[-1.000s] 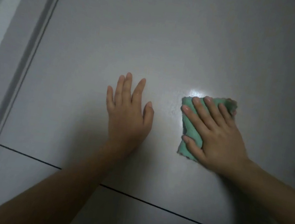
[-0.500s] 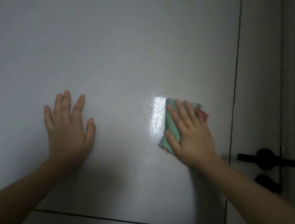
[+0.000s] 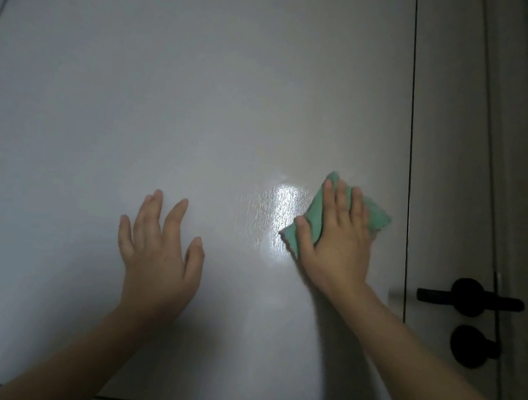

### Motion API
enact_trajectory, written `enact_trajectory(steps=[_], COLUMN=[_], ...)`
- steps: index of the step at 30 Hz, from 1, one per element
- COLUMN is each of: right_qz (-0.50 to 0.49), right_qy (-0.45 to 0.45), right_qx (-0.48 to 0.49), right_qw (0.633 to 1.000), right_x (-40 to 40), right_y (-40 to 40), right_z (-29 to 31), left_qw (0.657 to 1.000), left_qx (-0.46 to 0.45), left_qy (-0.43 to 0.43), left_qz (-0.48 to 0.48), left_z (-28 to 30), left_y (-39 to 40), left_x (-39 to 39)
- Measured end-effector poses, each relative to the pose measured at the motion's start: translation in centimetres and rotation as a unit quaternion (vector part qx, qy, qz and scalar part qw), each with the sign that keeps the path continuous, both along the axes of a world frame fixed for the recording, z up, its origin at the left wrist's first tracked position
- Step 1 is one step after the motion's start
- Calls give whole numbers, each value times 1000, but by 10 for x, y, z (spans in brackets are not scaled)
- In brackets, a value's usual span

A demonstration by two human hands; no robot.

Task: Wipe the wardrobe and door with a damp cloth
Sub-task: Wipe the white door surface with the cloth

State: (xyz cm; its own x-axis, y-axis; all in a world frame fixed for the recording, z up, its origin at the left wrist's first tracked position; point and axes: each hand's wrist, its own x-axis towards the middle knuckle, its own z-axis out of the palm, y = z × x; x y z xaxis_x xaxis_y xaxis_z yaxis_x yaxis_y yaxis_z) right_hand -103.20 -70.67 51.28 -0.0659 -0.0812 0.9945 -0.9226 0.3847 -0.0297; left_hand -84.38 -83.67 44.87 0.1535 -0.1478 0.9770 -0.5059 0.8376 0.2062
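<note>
A green cloth (image 3: 316,214) was pressed flat against the pale door (image 3: 203,89) by the right hand (image 3: 334,243), fingers straight and spread over it, thumb on its left edge. A bright wet sheen (image 3: 282,216) was seen just left of the cloth. The left hand (image 3: 160,253) was laid flat on the door, released, fingers spread. A black handle (image 3: 469,298) was seen to the right, a round lock (image 3: 472,346) below it.

R hand (image 3: 337,244) presses green cloth (image 3: 316,214) on door (image 3: 203,89); L hand (image 3: 160,253) flat.
</note>
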Motion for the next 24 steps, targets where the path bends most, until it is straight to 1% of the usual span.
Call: enact_trajectory(steps=[1,3,4,5,6,8,10,11,12,13,16,17,18,19,20,22,24], right_qz=[16,27,21,13,-2,-28,-13,-8,-7,-1,25,24,27,19,1,-33,-38], right_qy=[12,96,134,159,158,85,1,-18,-10,25,164,196,212,207,181,110,33], right_qx=[14,80,108,124,113,69,21,-1,-21,-17,82,104,112,107,91,30,-11], right_qw=[1000,992,985,980,981,994,1000,1000,1000,1000,983,975,970,972,979,993,999], right_x=[10,19,15,7,-1,-8,-7,-1,6,11,9,0,-9,-15,-18,-19,-19], right_y=[-7,-11,-7,0,5,11,7,0,-7,-11,-7,-1,4,7,8,5,4], right_z=[-16,-64,-76,-72,-59,-15,20,23,16,-1,-70,-81,-80,-72,-58,-14,31], left_qw=[1000,1000,1000,999,999,999,999,999,998,998,998,997,997,997,997,997,997], left_qx=[-1,3,5,8,7,-1,-19,-28,-38,-45,-55,-56,-59,-66,-71,-70,-68], left_qy=[-8,-24,-30,-33,-37,-36,-37,-37,-37,-34,-28,-32,-35,-38,-37,-32,-33], left_qz=[0,2,2,-1,-2,-5,-13,-15,-19,-24,-34,-34,-28,-20,-11,-3,9], left_z=[-1,-1,-2,-2,-3,-3,-5,-6,-6,-8,-11,-14,-16,-17,-18,-18,-18], left_y=[1,5,8,12,16,22,27,28,29,30,31,31,30,29,29,28,30], left_x=[-2,-9,-12,-16,-19,-25,-33,-37,-41,-46,-52,-53,-55,-56,-57,-60,-60])
